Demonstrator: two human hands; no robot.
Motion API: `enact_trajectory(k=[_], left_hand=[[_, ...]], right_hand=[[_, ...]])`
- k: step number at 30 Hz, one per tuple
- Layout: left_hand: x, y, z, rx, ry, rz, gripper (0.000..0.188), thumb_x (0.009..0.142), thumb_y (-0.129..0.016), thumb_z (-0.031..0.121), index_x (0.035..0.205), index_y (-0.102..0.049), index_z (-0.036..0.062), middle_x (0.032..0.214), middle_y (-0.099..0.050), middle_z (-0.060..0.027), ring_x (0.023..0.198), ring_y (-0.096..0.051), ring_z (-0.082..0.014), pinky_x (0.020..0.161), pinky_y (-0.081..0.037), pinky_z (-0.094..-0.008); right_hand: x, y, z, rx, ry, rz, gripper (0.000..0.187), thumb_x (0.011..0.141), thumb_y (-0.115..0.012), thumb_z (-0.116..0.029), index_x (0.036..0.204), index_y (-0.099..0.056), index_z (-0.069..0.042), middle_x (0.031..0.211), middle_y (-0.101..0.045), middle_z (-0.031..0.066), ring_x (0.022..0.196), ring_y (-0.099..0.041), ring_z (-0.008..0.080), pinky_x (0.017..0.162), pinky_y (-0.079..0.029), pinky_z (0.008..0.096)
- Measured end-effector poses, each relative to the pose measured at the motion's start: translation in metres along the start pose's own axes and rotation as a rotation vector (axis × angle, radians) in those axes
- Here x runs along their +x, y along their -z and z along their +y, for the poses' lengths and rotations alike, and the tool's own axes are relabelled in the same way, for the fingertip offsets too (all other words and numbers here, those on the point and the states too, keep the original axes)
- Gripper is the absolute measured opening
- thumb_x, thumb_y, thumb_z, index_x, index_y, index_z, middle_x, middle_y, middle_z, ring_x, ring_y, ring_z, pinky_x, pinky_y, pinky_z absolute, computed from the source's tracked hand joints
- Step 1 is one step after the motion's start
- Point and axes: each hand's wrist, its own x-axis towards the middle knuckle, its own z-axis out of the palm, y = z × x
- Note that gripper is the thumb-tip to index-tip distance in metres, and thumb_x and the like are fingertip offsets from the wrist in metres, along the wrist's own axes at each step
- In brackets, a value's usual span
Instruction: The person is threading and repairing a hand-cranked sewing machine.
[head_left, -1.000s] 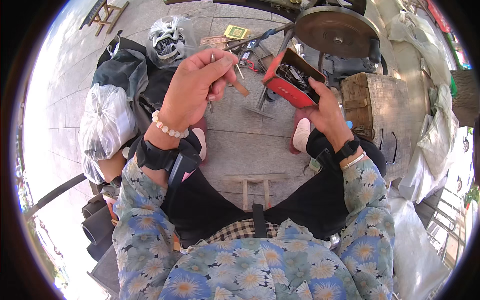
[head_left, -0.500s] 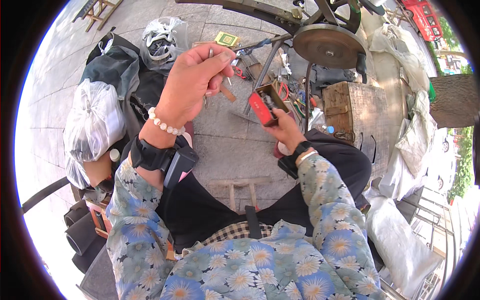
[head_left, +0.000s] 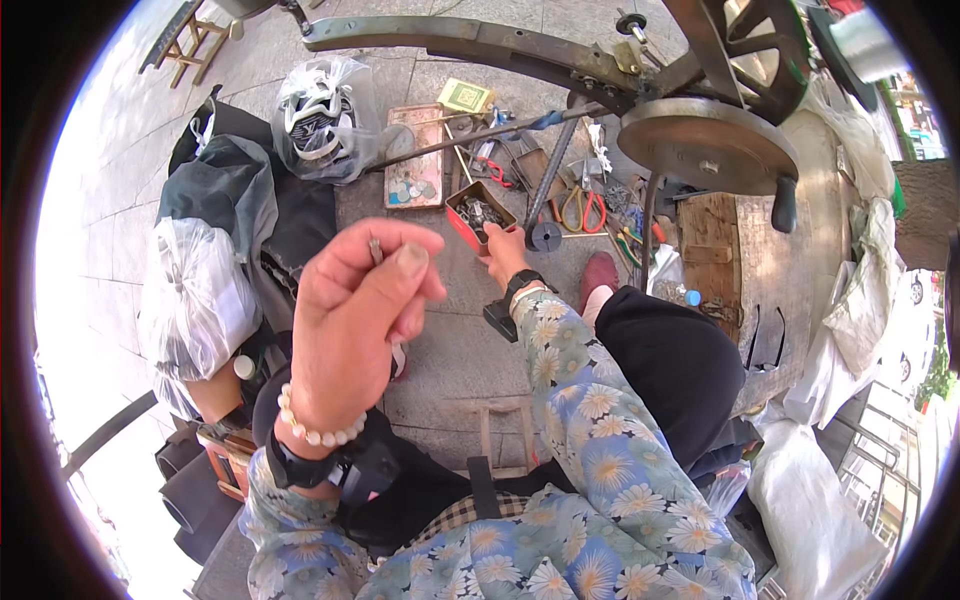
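Out near the tray (head_left: 430, 155), the right hand (head_left: 505, 252) now extends its gripped box (head_left: 467, 232), clear of the left hand (head_left: 360, 295), fingers still pinching a rod (head_left: 376, 250).

I count two hands on my feed: one left hand (head_left: 350, 310), one right hand (head_left: 505, 252). One thin metal rod (head_left: 376, 252). One red box (head_left: 463, 230); its metal pieces (head_left: 478, 211) are too crowded to count. One bead bracelet (head_left: 315, 435), one pink tray (head_left: 431, 150), one yellow packet (head_left: 466, 96), one metal disc (head_left: 695, 145).
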Motion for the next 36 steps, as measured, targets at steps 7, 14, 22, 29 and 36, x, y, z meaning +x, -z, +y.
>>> enact_trajectory(k=[7, 14, 22, 29, 36], left_hand=[[-0.003, -0.002, 0.002, -0.003, 0.042, 0.019, 0.014, 0.089, -0.05, 0.008, 0.098, -0.056, -0.0011, 0.071, -0.058, -0.0054, 0.053, -0.04, -0.0037, 0.049, -0.032, -0.0177], [0.0, -0.011, -0.011, 0.086, 0.023, -0.019, 0.014, 0.09, -0.048, 0.012, 0.096, -0.055, 0.0011, 0.07, -0.052, -0.0033, 0.05, -0.037, -0.0054, 0.046, -0.03, -0.0192], [0.026, -0.022, -0.026, 0.16, -0.05, -0.115, 0.015, 0.09, -0.05, 0.012, 0.097, -0.056, 0.0005, 0.07, -0.053, -0.0018, 0.048, -0.036, -0.0028, 0.043, -0.027, -0.0167], [0.048, -0.03, -0.041, 0.172, -0.136, -0.17, 0.014, 0.089, -0.05, 0.011, 0.099, -0.056, 0.0022, 0.073, -0.054, -0.0021, 0.047, -0.039, -0.002, 0.039, -0.027, -0.0155], [0.037, -0.027, -0.043, 0.25, -0.118, -0.122, 0.013, 0.089, -0.051, 0.01, 0.099, -0.056, 0.0028, 0.072, -0.054, -0.0017, 0.046, -0.039, -0.0023, 0.039, -0.028, -0.0156]], right_hand=[[0.044, -0.011, 0.025, -0.382, 0.154, 0.099, 0.043, 0.071, -0.065, -0.012, 0.105, -0.042, 0.0, 0.094, -0.055, 0.0168, 0.076, -0.056, 0.0273, 0.064, -0.045, 0.0375], [0.03, -0.017, 0.011, -0.617, 0.321, 0.165, 0.058, 0.065, -0.062, -0.013, 0.117, -0.042, 0.004, 0.103, -0.053, 0.03, 0.098, -0.052, 0.044, 0.084, -0.044, 0.0443], [-0.083, 0.03, -0.086, -0.938, 0.305, -0.571, 0.033, 0.062, -0.06, -0.025, 0.081, -0.064, 0.003, 0.084, -0.061, 0.0235, 0.079, -0.06, 0.0356, 0.073, -0.048, 0.0421], [-0.25, 0.162, -0.195, -1.04, 1.122, -0.573, 0.032, 0.072, -0.061, -0.022, 0.097, -0.06, -0.002, 0.085, -0.062, 0.017, 0.077, -0.06, 0.03, 0.069, -0.047, 0.0364], [-0.264, 0.357, -0.225, -0.523, 0.97, 0.27, 0.033, 0.076, -0.062, -0.013, 0.105, -0.058, 0.001, 0.097, -0.063, 0.0107, 0.079, -0.06, 0.016, 0.073, -0.047, 0.0258]])
